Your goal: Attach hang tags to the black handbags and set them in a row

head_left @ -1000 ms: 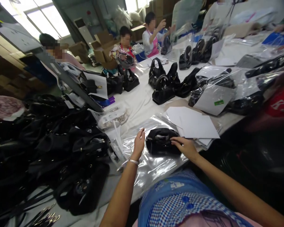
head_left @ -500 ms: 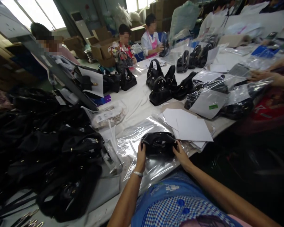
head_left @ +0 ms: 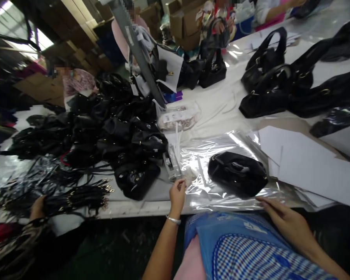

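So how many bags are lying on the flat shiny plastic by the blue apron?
1. The black bag lies on the plastic, just beyond the right hand. No other shows there; none seems hidden.

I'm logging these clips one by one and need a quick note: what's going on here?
A bag lies on clear plastic on the table. The person's left hand is off to its left; whether it holds anything is unclear. The right hand is open by the bag's near right edge, not gripping it. White paper lies to the right. Farther left, a co-worker's hand is at some straps.
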`<state>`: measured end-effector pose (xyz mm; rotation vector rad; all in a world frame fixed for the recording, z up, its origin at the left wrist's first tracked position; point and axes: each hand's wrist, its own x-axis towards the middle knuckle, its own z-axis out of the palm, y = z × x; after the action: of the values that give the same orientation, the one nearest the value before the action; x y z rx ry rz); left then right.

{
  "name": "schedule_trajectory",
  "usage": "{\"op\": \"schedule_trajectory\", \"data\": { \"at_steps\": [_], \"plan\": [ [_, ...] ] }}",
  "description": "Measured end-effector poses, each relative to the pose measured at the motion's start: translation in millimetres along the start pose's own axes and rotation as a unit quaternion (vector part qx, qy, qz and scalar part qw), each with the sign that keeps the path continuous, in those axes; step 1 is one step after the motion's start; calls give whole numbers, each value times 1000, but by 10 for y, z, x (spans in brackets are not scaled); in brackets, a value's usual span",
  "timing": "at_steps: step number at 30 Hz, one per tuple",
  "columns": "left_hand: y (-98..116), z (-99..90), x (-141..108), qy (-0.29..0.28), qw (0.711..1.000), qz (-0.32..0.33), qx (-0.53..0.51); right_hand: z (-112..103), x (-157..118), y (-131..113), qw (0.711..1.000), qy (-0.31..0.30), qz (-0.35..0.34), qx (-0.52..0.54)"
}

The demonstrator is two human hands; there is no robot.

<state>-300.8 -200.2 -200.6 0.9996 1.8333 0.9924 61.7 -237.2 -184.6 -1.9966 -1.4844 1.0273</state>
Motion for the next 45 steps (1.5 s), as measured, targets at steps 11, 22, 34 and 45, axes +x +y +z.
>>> {"op": "schedule_trajectory", "data": {
  "at_steps": [11, 22, 34, 45],
  "plan": [
    [-150, -224, -229, 185, 959, 92, 192, 593, 311, -504, 928, -311, -203, 20],
    [-337, 168, -387, -7, 999, 14, -41, 948, 398, -790, 895, -339, -291, -23],
    [-441, -46, -530, 48, 988, -79, -122, 1564, 615, -1051, 814, -355, -393, -237],
    [-413, -132, -382, 83, 995, 13, 50, 818, 386, -734, 879, -173, -438, -78]
  ]
}}
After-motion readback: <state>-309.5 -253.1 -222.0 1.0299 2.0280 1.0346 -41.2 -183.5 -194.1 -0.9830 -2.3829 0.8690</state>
